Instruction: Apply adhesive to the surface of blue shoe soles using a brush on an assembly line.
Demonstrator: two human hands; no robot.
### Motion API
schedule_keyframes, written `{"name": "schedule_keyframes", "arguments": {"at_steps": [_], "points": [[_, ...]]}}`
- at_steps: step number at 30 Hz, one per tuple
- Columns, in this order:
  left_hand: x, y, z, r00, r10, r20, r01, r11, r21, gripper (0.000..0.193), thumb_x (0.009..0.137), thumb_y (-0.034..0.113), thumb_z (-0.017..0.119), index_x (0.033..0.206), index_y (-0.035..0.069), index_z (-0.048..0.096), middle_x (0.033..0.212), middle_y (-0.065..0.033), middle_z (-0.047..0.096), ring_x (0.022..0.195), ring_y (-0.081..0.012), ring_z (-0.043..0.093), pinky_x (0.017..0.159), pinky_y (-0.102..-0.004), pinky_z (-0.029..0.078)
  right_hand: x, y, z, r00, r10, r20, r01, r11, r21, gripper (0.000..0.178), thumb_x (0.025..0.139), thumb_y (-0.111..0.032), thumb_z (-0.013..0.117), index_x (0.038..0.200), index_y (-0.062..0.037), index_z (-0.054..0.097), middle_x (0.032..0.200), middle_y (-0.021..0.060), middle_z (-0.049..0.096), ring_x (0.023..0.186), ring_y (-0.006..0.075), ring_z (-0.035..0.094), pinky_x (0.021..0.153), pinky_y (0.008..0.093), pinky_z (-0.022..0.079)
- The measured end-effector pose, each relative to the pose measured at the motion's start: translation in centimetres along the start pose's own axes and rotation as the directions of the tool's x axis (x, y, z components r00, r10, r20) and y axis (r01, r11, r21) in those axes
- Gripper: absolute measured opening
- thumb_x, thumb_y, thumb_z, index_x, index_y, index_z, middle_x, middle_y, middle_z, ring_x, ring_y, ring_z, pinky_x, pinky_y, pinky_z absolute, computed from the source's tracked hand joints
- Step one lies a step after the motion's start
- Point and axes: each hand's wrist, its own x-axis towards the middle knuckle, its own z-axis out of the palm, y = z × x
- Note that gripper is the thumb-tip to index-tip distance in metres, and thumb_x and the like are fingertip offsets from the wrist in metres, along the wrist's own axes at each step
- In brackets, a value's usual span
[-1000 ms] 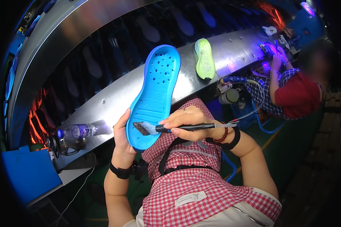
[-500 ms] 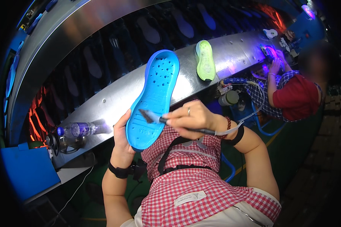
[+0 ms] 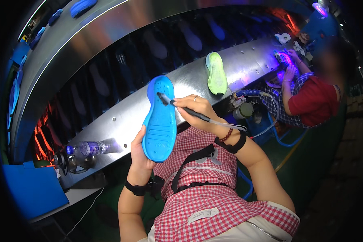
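Observation:
My left hand [image 3: 139,159] grips a bright blue shoe sole [image 3: 159,131] by the lower left edge of its heel, thumb along the side. The sole is tilted with its hollow inner face turned up toward me. In my right hand [image 3: 198,108] is a brush [image 3: 197,115] with a dark handle, held like a pen. Its dark bristles lie against the forefoot part of the sole. From the handle's rear end a thin clear tube [image 3: 230,126] runs off to the right. A yellow-green sole [image 3: 217,76] lies on the metal ledge beyond my hands.
A curved metal ledge [image 3: 117,121] fronts a dark conveyor carrying several soles [image 3: 155,46]. Bottles [image 3: 90,148] stand at the left beside a blue box [image 3: 34,189]. At the right, a co-worker in a red top [image 3: 314,103] handles something under purple light. A lidded jar [image 3: 243,111] is between us.
The brush has moved from the heel part up to the forefoot of the blue sole. My left hand and the sole have lowered slightly and the sole stands more upright in view.

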Motion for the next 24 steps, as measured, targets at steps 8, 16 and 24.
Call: {"name": "schedule_keyframes", "arguments": {"at_steps": [8,16,24], "points": [[-0.5,-0.5,1.0,0.997,0.070,-0.013,-0.068,0.990,0.124,0.046,0.089,0.027,0.045,0.125,-0.002,0.039,0.114,-0.0181,0.055,0.099,-0.0294,0.058,0.085,-0.0397,0.049,0.5,-1.8,2.2,0.997,0.081,0.012,-0.080,0.994,-0.074,0.027,0.073,-0.012,0.065,0.094,0.0044,0.063,0.095,0.0207,0.064,0.093,0.0318,0.062,0.084,0.0364,0.046],[-0.9,0.1,-0.1,0.998,0.056,-0.019,-0.054,0.991,0.126,0.046,0.090,0.026,0.045,0.126,-0.002,0.038,0.113,-0.0172,0.055,0.101,-0.0265,0.058,0.086,-0.0385,0.049,-0.7,-3.9,2.7,0.994,0.110,-0.009,-0.111,0.993,-0.032,0.025,0.073,-0.008,0.061,0.094,0.0048,0.063,0.097,0.0230,0.063,0.088,0.0324,0.063,0.080,0.0355,0.049],[-1.8,2.9,-1.3,0.979,0.185,-0.082,-0.174,0.977,0.127,0.053,0.088,0.038,0.042,0.126,0.000,0.039,0.114,-0.0204,0.053,0.096,-0.0359,0.058,0.078,-0.0478,0.051,-0.9,-5.9,-0.4,0.863,0.243,0.442,-0.499,0.543,0.676,0.025,0.086,-0.009,0.047,0.101,0.0033,0.063,0.094,0.0103,0.066,0.088,0.0149,0.060,0.079,0.0276,0.046]]}}
